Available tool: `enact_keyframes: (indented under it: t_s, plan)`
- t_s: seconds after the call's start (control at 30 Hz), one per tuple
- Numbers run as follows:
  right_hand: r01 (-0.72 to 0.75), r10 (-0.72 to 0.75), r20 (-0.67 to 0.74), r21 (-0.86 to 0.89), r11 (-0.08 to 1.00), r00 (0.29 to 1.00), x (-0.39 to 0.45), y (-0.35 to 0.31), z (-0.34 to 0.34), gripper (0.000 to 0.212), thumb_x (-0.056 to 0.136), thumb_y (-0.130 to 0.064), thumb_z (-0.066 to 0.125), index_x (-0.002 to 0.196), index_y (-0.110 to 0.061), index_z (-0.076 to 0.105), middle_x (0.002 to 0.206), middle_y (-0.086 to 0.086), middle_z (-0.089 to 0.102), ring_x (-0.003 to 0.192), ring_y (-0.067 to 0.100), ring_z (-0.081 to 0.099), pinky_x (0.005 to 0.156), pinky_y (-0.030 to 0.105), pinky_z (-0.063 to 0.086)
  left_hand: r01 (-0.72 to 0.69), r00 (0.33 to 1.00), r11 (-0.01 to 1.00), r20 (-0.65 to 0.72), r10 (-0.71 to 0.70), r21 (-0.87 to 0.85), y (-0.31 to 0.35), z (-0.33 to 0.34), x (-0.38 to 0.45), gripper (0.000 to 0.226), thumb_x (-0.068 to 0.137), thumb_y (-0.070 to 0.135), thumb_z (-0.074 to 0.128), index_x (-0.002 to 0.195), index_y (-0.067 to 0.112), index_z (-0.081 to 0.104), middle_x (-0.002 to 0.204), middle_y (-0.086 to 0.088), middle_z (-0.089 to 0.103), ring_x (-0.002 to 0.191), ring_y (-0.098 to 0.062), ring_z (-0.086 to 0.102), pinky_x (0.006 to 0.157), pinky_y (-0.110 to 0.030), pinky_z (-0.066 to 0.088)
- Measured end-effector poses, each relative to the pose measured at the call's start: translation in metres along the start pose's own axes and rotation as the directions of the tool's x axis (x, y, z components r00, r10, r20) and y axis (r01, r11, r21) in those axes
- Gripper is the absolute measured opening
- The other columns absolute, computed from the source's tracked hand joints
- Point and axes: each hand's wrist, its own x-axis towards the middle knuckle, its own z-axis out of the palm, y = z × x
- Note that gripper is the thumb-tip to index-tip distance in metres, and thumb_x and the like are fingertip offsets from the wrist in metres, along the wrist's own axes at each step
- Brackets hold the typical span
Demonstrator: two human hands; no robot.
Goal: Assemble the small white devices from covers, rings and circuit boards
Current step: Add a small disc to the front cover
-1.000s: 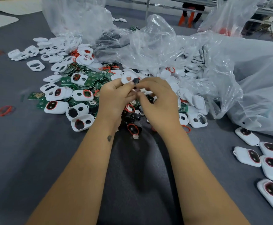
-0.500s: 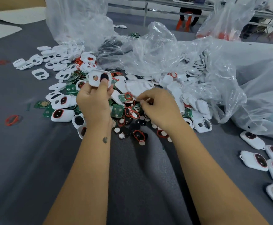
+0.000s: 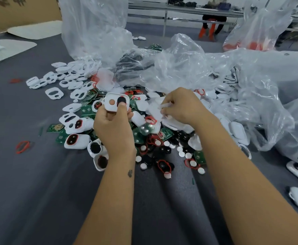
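Where the grey cloth tabletop [image 3: 38, 183] meets crumpled clear plastic bags [image 3: 189, 68], a heap of glossy white covers [image 3: 70, 119], green circuit boards [image 3: 87, 110], thin red rings [image 3: 22, 146] and small white discs [image 3: 181, 153] lies spread. Above the heap, the left hand [image 3: 114, 128] holds a rounded white cover [image 3: 116, 101] in a tight grip, thumb pressed on a black insert in one of its two holes. The right hand [image 3: 181, 106] hovers beside it over the pile, its grip curled on a blurred white piece [image 3: 165, 104].

Only the cardboard [image 3: 20, 13] at top left bears print: dark characters, cut off and unreadable.
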Motion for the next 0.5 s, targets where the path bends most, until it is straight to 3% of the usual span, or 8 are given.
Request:
enact_keyframes:
  t_s: [0.07, 0.17, 0.23, 0.3, 0.4, 0.43, 0.5]
  plan:
    - [-0.005, 0.005, 0.04, 0.004, 1.0, 0.999, -0.001, 0.009, -0.012, 0.004, 0.083, -0.015, 0.072, 0.079, -0.016, 0.071, 0.06, -0.008, 0.054, 0.053, 0.003, 0.048, 0.043, 0.016, 0.033, -0.002, 1.0, 1.0, 0.005, 0.002, 0.013, 0.0, 0.003, -0.001, 0.015, 0.088, 0.007, 0.064, 0.077, 0.017, 0.066, 0.068, 0.007, 0.065, 0.061, -0.006, 0.065, 0.062, -0.018, 0.053]
    - [-0.023, 0.016, 0.079, 0.098, 0.995, 0.997, -0.006, 0.019, -0.027, 0.017, 0.09, -0.02, 0.066, 0.076, -0.012, 0.07, 0.056, -0.008, 0.059, 0.041, 0.001, 0.049, 0.037, 0.013, 0.033, -0.002, 1.0, 0.998, 0.028, 0.0, 0.059, -0.003, 0.007, -0.002, 0.014, 0.088, 0.009, 0.065, 0.077, 0.017, 0.065, 0.064, 0.011, 0.064, 0.062, -0.006, 0.066, 0.063, -0.023, 0.055]
    - [-0.048, 0.02, 0.114, 0.246, 0.968, 0.993, -0.009, 0.021, -0.034, 0.021, 0.093, -0.028, 0.062, 0.084, -0.013, 0.073, 0.068, -0.008, 0.066, 0.04, -0.002, 0.047, 0.041, 0.011, 0.033, -0.007, 0.998, 0.996, 0.065, 0.002, 0.085, -0.004, 0.009, -0.005, 0.014, 0.088, 0.011, 0.065, 0.076, 0.019, 0.065, 0.059, 0.015, 0.062, 0.062, -0.004, 0.066, 0.063, -0.023, 0.055]
    - [-0.062, 0.024, 0.12, 0.322, 0.945, 0.993, -0.011, 0.024, -0.036, 0.026, 0.095, -0.036, 0.059, 0.096, -0.013, 0.072, 0.077, -0.005, 0.063, 0.051, 0.0, 0.046, 0.054, 0.017, 0.036, -0.012, 0.995, 0.995, 0.103, 0.001, 0.101, -0.003, 0.009, -0.007, 0.016, 0.088, 0.012, 0.065, 0.074, 0.02, 0.063, 0.056, 0.017, 0.06, 0.059, -0.002, 0.064, 0.062, -0.022, 0.055]
    - [0.002, 0.018, -0.042, 0.428, 0.904, 0.999, -0.016, 0.025, -0.03, 0.018, 0.09, -0.025, 0.068, 0.107, -0.02, 0.069, 0.078, -0.009, 0.056, 0.054, -0.004, 0.052, 0.056, 0.013, 0.04, -0.01, 0.981, 0.994, 0.193, -0.012, 0.111, -0.001, 0.011, -0.01, 0.011, 0.088, 0.011, 0.064, 0.08, 0.018, 0.064, 0.065, 0.012, 0.065, 0.061, -0.003, 0.065, 0.063, -0.021, 0.053]
    - [0.019, 0.03, -0.088, 0.504, 0.864, 0.996, -0.02, 0.025, -0.028, 0.027, 0.086, -0.02, 0.072, 0.112, -0.022, 0.066, 0.08, -0.011, 0.056, 0.056, -0.005, 0.055, 0.056, 0.011, 0.041, -0.009, 0.973, 0.994, 0.231, -0.016, 0.11, 0.0, 0.012, -0.013, 0.008, 0.088, 0.01, 0.064, 0.088, 0.018, 0.064, 0.072, 0.008, 0.068, 0.064, -0.005, 0.066, 0.065, -0.023, 0.053]
    - [0.075, 0.03, -0.142, 0.677, 0.732, 0.989, -0.032, 0.024, -0.023, 0.043, 0.08, -0.012, 0.077, 0.118, -0.021, 0.058, 0.066, -0.006, 0.049, 0.054, 0.004, 0.053, 0.055, 0.016, 0.042, -0.012, 0.953, 0.997, 0.302, -0.012, 0.078, 0.001, 0.013, -0.022, 0.032, 0.088, 0.008, 0.065, 0.112, 0.025, 0.054, 0.086, -0.003, 0.071, 0.068, -0.013, 0.068, 0.064, -0.024, 0.054]
